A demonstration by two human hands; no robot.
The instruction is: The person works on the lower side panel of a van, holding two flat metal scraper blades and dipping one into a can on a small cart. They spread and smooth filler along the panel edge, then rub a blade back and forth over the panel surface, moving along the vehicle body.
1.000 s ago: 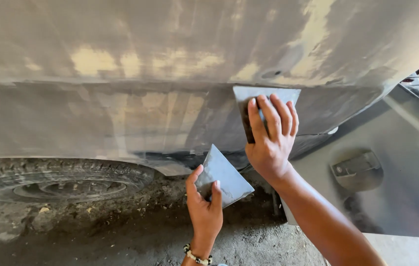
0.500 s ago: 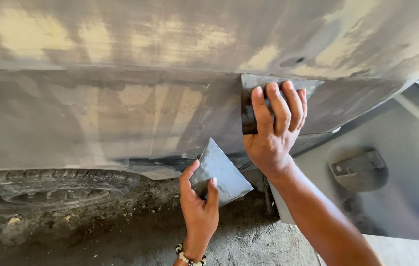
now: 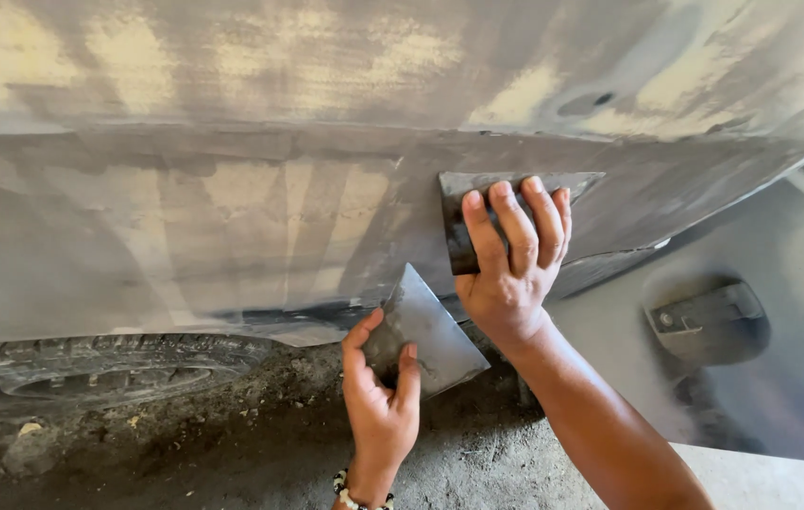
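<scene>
Nearest, the left hand is coming up from the bottom edge of the view with a beaded bracelet showing at its wrist. It is gripping a flat grey metal plate, thumb on one side and fingers curled over the near face, so that the plate is tilting up and pointing toward the car panel. The plate's top corner is sitting just beside the panel's lower edge; whether it is touching cannot be told.

Just beyond it, the right hand is reaching in from the lower right corner, its forearm crossing over the dirt floor. Its fingers are spreading flat over a dark putty spreader and pressing that blade against the panel, a little above the panel's lower edge and to the right of the middle. The blade's top edge is showing above the fingertips and running out to a point on the right.

Farther back, the panel is filling the upper part of the view, patched with grey and pale yellow filler in broad strokes. Under its lower left edge, a tyre is lying partly hidden. Off to the right, a grey surface is carrying a recessed handle.
</scene>
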